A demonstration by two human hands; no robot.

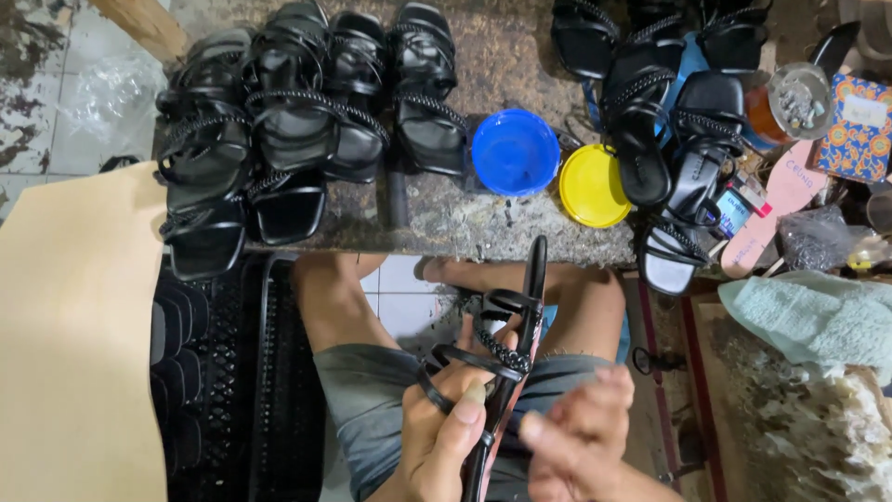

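Observation:
My left hand [444, 426] grips a black strappy sandal [514, 346] held on edge over my lap, thumb along its sole and fingers hooked through the braided straps. Just right of the sandal, my right hand [581, 435] hovers with fingers loosely curled, close to the sole's edge; whether it touches is unclear. The sandal's toe points up toward the stone bench [446, 218].
Several finished black sandals [288, 121] lie across the bench, more at the right [669, 121]. A blue bowl [515, 151] and a yellow lid [592, 186] sit mid-bench. A tan board [74, 335] leans at left beside a black crate [232, 390]. Cloth and clutter fill the right.

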